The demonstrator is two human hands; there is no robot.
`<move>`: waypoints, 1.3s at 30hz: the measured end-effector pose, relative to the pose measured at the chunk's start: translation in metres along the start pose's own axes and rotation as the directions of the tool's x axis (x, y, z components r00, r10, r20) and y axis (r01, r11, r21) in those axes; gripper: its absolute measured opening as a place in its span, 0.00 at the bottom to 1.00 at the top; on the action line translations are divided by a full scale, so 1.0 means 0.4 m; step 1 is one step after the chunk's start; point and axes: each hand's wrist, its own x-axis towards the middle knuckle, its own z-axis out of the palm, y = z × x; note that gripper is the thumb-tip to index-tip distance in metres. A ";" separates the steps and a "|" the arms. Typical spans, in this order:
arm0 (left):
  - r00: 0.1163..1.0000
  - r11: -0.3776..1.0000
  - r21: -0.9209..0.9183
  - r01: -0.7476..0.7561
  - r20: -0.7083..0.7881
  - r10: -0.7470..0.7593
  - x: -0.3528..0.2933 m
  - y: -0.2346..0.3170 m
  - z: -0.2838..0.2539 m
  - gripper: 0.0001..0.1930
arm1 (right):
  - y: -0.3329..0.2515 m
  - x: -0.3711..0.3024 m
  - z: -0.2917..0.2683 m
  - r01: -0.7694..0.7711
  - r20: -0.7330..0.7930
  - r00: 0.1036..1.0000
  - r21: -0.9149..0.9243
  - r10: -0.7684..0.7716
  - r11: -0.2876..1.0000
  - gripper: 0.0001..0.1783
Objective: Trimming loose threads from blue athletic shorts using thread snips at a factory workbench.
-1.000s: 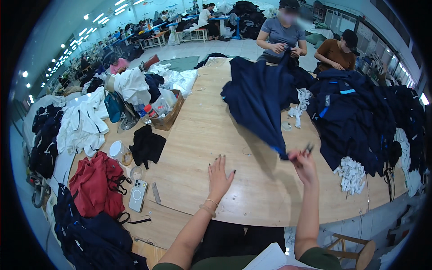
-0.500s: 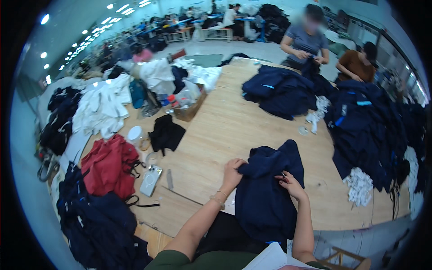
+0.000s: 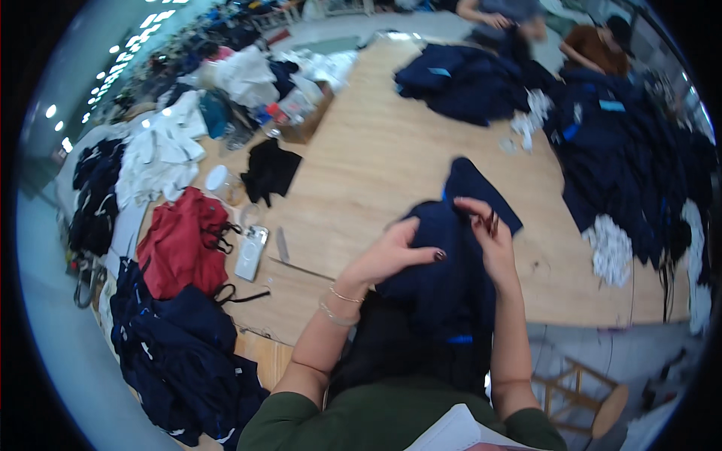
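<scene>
A dark navy garment (image 3: 444,263) hangs over the near table edge onto my lap, with one flap (image 3: 481,192) lying out on the tabletop. My left hand (image 3: 387,255) rests against its left side, thumb spread apart from the fingers and nothing visible in its grip. My right hand (image 3: 492,244) is at the garment's upper right, its index finger reaching over the cloth and the other fingers curled in. Dark spots show at those curled fingers; whether they are nails or a small held thing is unclear.
The wooden table (image 3: 361,158) bears a phone (image 3: 251,253), red garment (image 3: 184,240), black cloth (image 3: 271,169), plastic jar (image 3: 222,183) and white scraps (image 3: 611,252). Navy piles (image 3: 462,79) lie farther off, where two people work. A wooden stool (image 3: 602,406) stands at right.
The view has tipped downward. My left hand has loosened from the cloth, its thumb now spread. My right hand has moved up along the garment, which is folded differently, with a flap toward the right.
</scene>
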 end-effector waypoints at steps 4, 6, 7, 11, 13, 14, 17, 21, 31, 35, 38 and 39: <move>1.000 0.987 -0.159 0.021 0.024 -0.018 -0.046 -0.016 0.025 0.29 | 0.032 -0.078 -0.022 -0.022 -0.141 0.990 0.002 0.022 1.000 0.15; 0.997 0.982 -0.175 0.066 0.039 -0.060 -0.054 -0.036 0.024 0.29 | 0.039 -0.131 -0.030 -0.072 -0.163 0.984 0.020 0.075 0.997 0.14; 0.996 0.981 -0.177 0.081 0.045 -0.074 -0.062 -0.044 0.027 0.28 | 0.044 -0.158 -0.037 -0.116 -0.169 0.979 0.005 0.115 0.993 0.14; 0.999 0.976 -0.213 0.050 -0.001 -0.051 -0.092 -0.047 0.062 0.26 | 0.045 -0.244 -0.054 -0.238 -0.199 0.952 -0.013 0.231 0.971 0.12; 0.999 0.965 -0.263 0.021 -0.042 -0.033 -0.106 -0.052 0.070 0.20 | 0.043 -0.257 -0.043 -0.289 -0.200 0.940 -0.028 0.278 0.957 0.11; 0.998 0.963 -0.266 0.026 -0.042 -0.039 -0.109 -0.056 0.077 0.20 | 0.037 -0.259 -0.024 -0.235 -0.235 0.946 -0.015 0.225 0.972 0.08; 0.987 0.861 -0.504 -0.071 -0.158 -0.010 -0.109 -0.060 0.098 0.12 | 0.014 -0.261 0.003 -0.159 -0.281 0.948 -0.009 0.150 0.987 0.05; 0.972 0.844 -0.536 -0.025 -0.212 -0.106 -0.107 -0.065 0.122 0.12 | -0.039 -0.238 0.039 -0.109 -0.302 0.948 0.001 0.105 0.994 0.04; 0.967 0.889 -0.455 -0.058 -0.246 -0.063 -0.110 -0.061 0.133 0.09 | -0.061 -0.159 0.089 0.121 -0.089 0.984 -0.298 -0.153 0.947 0.05; 0.960 0.939 -0.343 -0.036 -0.273 -0.063 -0.106 -0.025 0.155 0.09 | -0.058 -0.169 0.060 -0.129 -0.194 0.976 -0.127 0.103 0.984 0.05; 0.962 0.956 -0.293 -0.012 -0.265 -0.069 -0.107 -0.026 0.147 0.10 | -0.054 -0.182 0.037 -0.155 -0.237 0.963 -0.094 0.129 0.983 0.07; 0.962 0.955 -0.297 -0.009 -0.262 -0.072 -0.105 -0.028 0.148 0.10 | -0.052 -0.187 0.027 -0.129 -0.261 0.960 -0.078 0.105 0.989 0.09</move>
